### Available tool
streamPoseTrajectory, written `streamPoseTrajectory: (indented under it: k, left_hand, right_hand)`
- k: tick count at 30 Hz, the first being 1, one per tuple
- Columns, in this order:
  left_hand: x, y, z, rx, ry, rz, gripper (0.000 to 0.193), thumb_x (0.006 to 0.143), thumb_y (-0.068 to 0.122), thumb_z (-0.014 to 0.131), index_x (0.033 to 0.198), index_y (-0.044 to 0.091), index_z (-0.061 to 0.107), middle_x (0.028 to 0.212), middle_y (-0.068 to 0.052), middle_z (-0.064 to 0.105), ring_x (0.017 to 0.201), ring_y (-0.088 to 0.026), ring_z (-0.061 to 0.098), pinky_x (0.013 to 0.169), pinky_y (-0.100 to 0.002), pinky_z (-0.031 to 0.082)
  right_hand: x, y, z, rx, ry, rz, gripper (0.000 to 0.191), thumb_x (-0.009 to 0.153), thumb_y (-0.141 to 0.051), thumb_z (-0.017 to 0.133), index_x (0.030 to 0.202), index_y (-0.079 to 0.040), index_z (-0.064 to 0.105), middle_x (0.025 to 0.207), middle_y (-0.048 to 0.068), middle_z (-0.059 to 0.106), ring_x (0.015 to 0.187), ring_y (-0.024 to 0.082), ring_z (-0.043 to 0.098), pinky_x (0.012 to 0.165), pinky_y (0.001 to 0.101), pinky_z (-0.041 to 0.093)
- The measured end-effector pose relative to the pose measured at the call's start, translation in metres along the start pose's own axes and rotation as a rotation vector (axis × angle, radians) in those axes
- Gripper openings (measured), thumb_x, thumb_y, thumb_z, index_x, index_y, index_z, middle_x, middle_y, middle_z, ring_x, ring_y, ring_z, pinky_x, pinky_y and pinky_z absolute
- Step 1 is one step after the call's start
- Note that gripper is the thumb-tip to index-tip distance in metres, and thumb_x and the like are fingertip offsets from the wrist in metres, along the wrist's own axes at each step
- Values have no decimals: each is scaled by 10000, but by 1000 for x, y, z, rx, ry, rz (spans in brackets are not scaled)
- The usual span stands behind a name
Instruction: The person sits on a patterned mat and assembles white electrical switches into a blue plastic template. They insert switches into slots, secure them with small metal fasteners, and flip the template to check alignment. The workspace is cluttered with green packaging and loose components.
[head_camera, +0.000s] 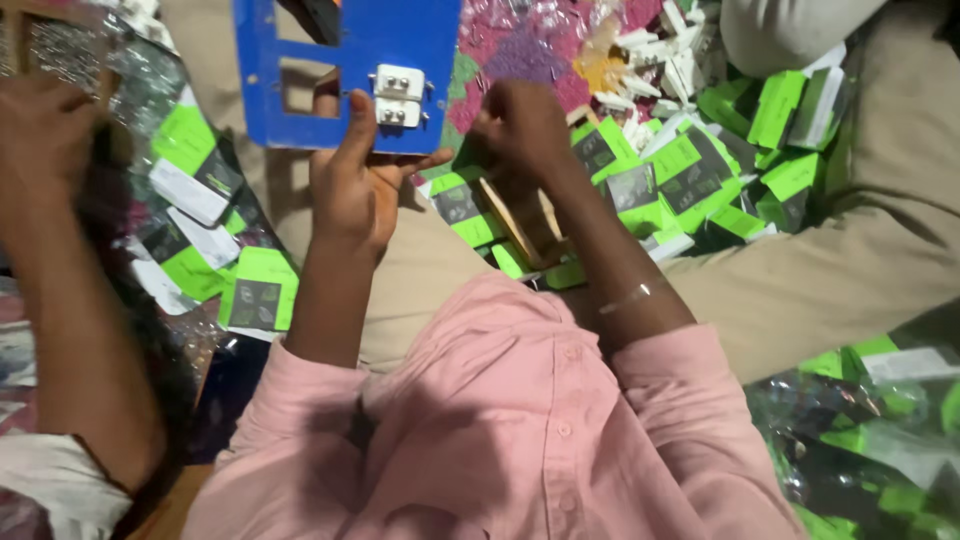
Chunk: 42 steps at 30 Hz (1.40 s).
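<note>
My left hand (350, 190) grips the lower edge of a blue plastic panel (400, 40) with rectangular cut-outs, thumb pressed up on its front. Two white switch modules (398, 96) sit in the panel just above the thumb. My right hand (520, 130) is curled into a fist to the right of the panel, over a pile of green and black packets (690, 180). What the fist holds is hidden. A tan wooden piece (512, 222) lies under my right forearm.
Another person's arm (60, 280) reaches up along the left edge, its hand (40, 130) near shiny wrappers. More green packets (255, 290) lie on the left. Loose white parts (660, 60) are heaped at top right. Beige-trousered legs (850, 260) cross the right side.
</note>
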<state>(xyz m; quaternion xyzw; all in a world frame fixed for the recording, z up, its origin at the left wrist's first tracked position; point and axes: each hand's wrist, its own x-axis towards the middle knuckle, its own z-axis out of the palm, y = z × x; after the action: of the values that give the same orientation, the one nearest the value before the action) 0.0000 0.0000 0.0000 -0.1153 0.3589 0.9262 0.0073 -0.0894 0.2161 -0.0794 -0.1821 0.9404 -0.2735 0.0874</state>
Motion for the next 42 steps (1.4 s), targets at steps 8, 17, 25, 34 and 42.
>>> streamPoseTrajectory:
  k: [8,17,25,34,42]
  left_hand:
    - [6,-41,21,129,0,-205,478,996,408,653,1255,36,499,1035,-108,691,873,-228,729,626,-463,638]
    - [-5,-55,28,394,-175,-403,438,975,445,684,1076,20,701,894,-33,713,737,-83,669,639,-255,565]
    - [2,-58,20,246,-158,-608,459,1001,440,655,1045,-16,682,956,-88,757,803,-139,730,719,-312,611]
    - [-1,-47,34,-397,-281,-493,705,945,544,602,1437,46,520,1360,-118,652,1238,-244,682,1060,-411,604]
    - [6,-67,42,-225,-121,-386,726,1007,642,511,1398,31,554,1188,-122,691,1024,-235,700,853,-399,605]
  right_hand:
    - [-72,13,-122,790,331,63,168,1000,45,743,1162,13,710,1055,69,740,953,115,709,888,256,590]
    - [-64,-20,-167,169,337,-330,165,861,128,745,1001,46,716,1117,153,701,1139,212,641,1076,426,444]
    - [-67,25,-150,902,-118,109,142,976,26,706,1114,3,730,1078,35,752,926,90,686,809,249,574]
    - [-94,17,-127,943,257,314,135,986,-25,737,1111,25,727,873,40,712,738,86,643,636,221,501]
    - [-129,-14,-94,991,376,364,139,998,13,703,1135,28,722,1018,61,740,911,104,682,833,233,566]
